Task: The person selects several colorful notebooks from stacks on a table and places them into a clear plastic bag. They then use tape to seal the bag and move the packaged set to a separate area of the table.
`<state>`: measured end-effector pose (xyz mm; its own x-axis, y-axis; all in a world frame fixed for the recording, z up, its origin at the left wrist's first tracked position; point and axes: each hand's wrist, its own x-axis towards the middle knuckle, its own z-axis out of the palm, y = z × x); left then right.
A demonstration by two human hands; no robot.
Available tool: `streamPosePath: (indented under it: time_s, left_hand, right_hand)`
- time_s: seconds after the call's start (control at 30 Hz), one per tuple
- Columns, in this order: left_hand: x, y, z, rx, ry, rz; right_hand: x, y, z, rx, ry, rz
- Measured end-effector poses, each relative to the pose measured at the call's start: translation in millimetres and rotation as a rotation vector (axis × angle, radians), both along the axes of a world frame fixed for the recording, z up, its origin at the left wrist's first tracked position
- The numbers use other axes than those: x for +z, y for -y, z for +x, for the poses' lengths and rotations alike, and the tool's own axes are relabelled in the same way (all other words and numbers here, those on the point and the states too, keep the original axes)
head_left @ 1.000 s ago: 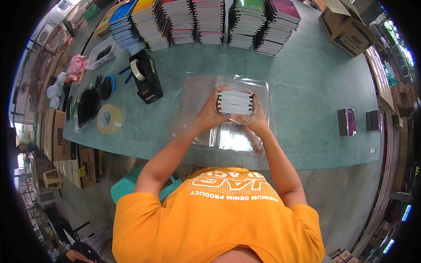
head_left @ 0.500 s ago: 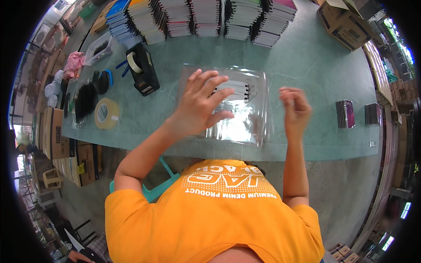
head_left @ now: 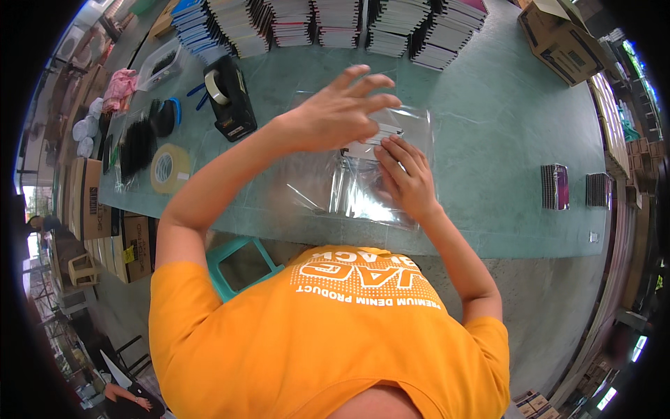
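A clear, glossy plastic sheet or bag [head_left: 328, 192] lies on the green table in front of me. Near its far part is a small white bundle with black marks like ring binding [head_left: 359, 150], partly covered by my hands. My left hand [head_left: 338, 115] hovers over the far left of the plastic, fingers spread and holding nothing I can see. On the right side of the plastic rests my right hand [head_left: 410, 174], its fingers stretched out flat, tips at the bundle's edge.
Tall stacks of ring-bound notebooks [head_left: 338, 24] line the far side. A black tape dispenser [head_left: 234, 105], a tape roll [head_left: 169, 169] and black brushes [head_left: 136, 150] lie left. Two small notebook stacks [head_left: 555, 187] stand right; an opened carton [head_left: 562, 42] sits at the far right.
My right hand has come left and down from the air onto the plastic. My left hand has shifted farther away and slightly right, its fingers still spread.
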<state>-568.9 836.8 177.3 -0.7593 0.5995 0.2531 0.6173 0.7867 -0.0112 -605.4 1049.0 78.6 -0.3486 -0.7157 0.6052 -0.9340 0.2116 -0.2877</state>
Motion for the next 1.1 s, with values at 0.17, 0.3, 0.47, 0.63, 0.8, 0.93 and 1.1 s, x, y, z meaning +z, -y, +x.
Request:
streamPosePath:
  time_s: [0.17,0.3,0.47,0.63,0.8,0.93,1.1]
  left_hand:
    - [-5,-11,-19,-0.008,0.166,0.004]
    - [-8,-10,-19,0.037,0.108,0.019]
    - [-6,8,31,0.180,0.075,0.231]
    - [-57,-8,34,0.355,0.061,0.779]
    - [-52,-2,16,0.550,0.530,1.040]
    - [-63,13,-1,0.439,0.634,1.009]
    - [-47,4,1,0.244,0.261,0.512]
  right_hand:
    - [-1,2,3,-0.027,-0.025,0.012]
    - [13,9,8,-0.047,-0.046,-0.042]
    - [31,11,-13,0.040,0.282,0.093]
    - [36,15,-19,0.118,0.446,0.144]
    - [36,18,-7,-0.155,0.492,-0.189]
    - [36,27,-40,-0.111,1.069,0.065]
    - [51,41,-42,-0.066,0.713,0.228]
